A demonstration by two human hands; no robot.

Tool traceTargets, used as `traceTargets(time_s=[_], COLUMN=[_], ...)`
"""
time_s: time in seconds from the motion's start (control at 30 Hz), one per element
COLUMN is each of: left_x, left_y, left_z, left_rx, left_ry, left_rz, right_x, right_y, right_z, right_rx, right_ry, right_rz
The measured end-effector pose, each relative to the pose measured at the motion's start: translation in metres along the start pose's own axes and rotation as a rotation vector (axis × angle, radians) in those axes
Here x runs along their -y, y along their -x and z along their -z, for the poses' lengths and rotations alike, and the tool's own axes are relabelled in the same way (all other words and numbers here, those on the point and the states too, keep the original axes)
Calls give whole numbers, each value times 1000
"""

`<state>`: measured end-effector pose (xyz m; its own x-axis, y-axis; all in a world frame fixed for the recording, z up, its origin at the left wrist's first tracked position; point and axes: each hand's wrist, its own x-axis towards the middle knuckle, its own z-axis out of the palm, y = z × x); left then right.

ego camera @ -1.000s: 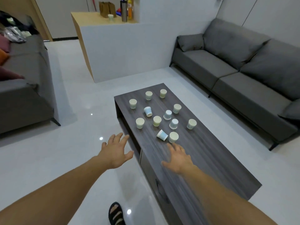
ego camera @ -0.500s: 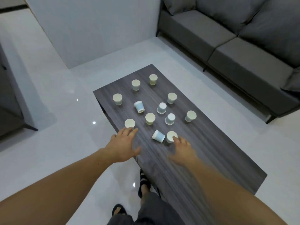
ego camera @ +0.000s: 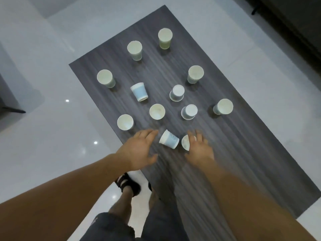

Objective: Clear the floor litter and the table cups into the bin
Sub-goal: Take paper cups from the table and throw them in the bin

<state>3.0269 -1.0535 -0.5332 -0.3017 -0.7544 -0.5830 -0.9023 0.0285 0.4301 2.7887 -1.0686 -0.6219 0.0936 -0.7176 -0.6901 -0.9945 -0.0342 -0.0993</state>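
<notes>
At the near end of the dark counter (ego camera: pixel 234 153), my left grip (ego camera: pixel 139 150) hangs released, fingers spread just beside a tipped blue cup (ego camera: pixel 169 141). My right grip (ego camera: pixel 199 150) is released too, fingers reaching over the rim of the cream cup (ego camera: pixel 185 144) beside it. The other cups (ego camera: pixel 157 111) sit farther out.

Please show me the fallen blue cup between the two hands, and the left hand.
fallen blue cup (ego camera: pixel 169 141), head view, on its side wall.
left hand (ego camera: pixel 139 150), head view, on the back of the hand.

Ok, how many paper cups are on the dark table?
12 small paper cups: far pair, two at left edge, two on the right, four mid-table, two between the hands, one partly covered.
</notes>
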Motion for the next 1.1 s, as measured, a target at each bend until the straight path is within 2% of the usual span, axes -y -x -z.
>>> traceTargets(time_s=[0.2, 0.37, 0.47, 0.57, 0.63, 0.7, 0.77, 0.83, 0.87, 0.93, 1.0, 1.1], left_x=[4, -10, -15, -4, 10, 26, 43, 58, 64, 75, 84, 95], left_y=[-35, -39, -41, -42, -40, -36, -26, -12, -3, 15, 32, 57], left_z=[-19, -28, -28, -23, -20, -21, -25, -32, -37, -48, -58, -70], left_rx=[20, 6, -23, -120, -159, -198, -231, -232, -233, -252, -268, -311], left_ry=[111, 185, 246, 353, 370, 363, 366, 389, 396, 406, 413, 379], left_rz=[-14, -14, -13, 33, 56, 89, 174, 265, 291, 325, 372, 430], right_x=[-4, 2, 24, 49, 62, 69, 70, 67, 66, 68, 71, 82], right_y=[-25, -17, -9, -5, -9, -20, -38, -57, -63, -73, -79, -74], right_z=[-19, 18, 44, 55, 52, 42, 25, 6, -3, -18, -31, -39], right_rx=[29, -36, -39, 49, 159, 173, 29, -71, -46, 47, 90, 66], right_ry=[10, -238, -497, -674, -800, -870, -750, -355, -178, 26, 129, 225], right_rz=[-2, -71, 77, 239, 302, 307, 245, 202, 201, 210, 220, 227])
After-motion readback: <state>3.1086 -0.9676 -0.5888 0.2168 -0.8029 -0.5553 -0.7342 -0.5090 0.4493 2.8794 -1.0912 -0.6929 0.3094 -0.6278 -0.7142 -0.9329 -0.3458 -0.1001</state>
